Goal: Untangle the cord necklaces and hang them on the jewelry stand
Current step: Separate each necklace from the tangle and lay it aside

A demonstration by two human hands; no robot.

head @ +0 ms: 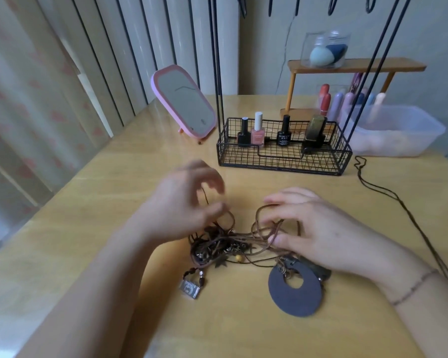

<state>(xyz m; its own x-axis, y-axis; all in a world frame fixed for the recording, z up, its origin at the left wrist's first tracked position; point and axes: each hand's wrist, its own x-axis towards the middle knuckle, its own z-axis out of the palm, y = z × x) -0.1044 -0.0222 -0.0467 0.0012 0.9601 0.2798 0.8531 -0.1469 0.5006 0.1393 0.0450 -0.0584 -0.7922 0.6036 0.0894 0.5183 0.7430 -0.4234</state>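
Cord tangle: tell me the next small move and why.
Probably lift the loop under the right hand up and away from the tangle. The left hand already pinches a cord at the knot, the pendants lie bunched there, and that brown loop looks the freest strand.

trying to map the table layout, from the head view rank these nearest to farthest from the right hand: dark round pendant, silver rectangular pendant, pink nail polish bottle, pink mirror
From the right hand:
1. Dark round pendant, just below the hand, toward the person.
2. Silver rectangular pendant, at the left end of the tangle.
3. Pink nail polish bottle, in the wire basket behind.
4. Pink mirror, far back left.
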